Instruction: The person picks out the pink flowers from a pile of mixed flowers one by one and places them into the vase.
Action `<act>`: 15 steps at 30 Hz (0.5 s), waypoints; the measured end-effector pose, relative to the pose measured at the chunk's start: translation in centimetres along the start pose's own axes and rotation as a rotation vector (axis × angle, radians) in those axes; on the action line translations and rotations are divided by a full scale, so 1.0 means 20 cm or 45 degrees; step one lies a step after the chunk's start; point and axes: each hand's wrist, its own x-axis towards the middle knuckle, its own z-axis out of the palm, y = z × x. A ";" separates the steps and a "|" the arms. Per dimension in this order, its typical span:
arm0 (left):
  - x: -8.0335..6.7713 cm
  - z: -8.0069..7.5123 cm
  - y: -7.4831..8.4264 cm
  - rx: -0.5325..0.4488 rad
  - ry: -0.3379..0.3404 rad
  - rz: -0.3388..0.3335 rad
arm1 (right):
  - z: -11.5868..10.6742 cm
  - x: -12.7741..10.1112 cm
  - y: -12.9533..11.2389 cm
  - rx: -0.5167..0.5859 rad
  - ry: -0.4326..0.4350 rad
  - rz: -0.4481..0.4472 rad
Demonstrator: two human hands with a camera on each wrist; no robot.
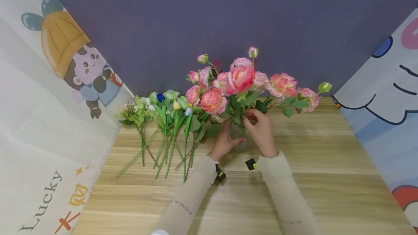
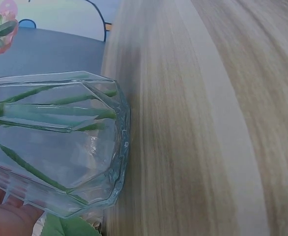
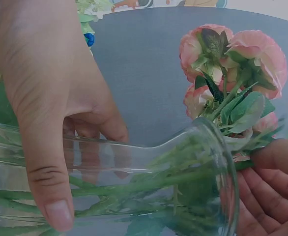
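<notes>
A clear faceted glass vase (image 1: 240,135) stands on the wooden table (image 1: 294,184) and holds a bunch of pink roses (image 1: 240,78) with green leaves. My left hand (image 1: 224,140) grips the vase from the left side; its thumb (image 3: 48,162) lies across the glass. My right hand (image 1: 261,129) pinches the green stems (image 3: 232,98) just above the vase's mouth (image 3: 225,172), fingers curled. In the left wrist view the vase's base (image 2: 85,157) fills the left half, with green stems (image 2: 45,110) inside.
Several loose flower stems (image 1: 163,126), green, white and blue, lie on the table left of the vase. Printed cloths hang at the left (image 1: 49,100) and right (image 1: 385,111). A purple wall (image 1: 196,17) closes the back.
</notes>
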 end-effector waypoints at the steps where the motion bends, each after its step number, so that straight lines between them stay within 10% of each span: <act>1: 0.00 0.00 0.00 0.004 0.002 0.008 | 0.00 0.00 0.00 -0.004 0.006 -0.006; 15: 0.00 -0.01 0.00 -0.011 -0.007 0.020 | 0.00 -0.01 -0.01 -0.015 0.019 -0.037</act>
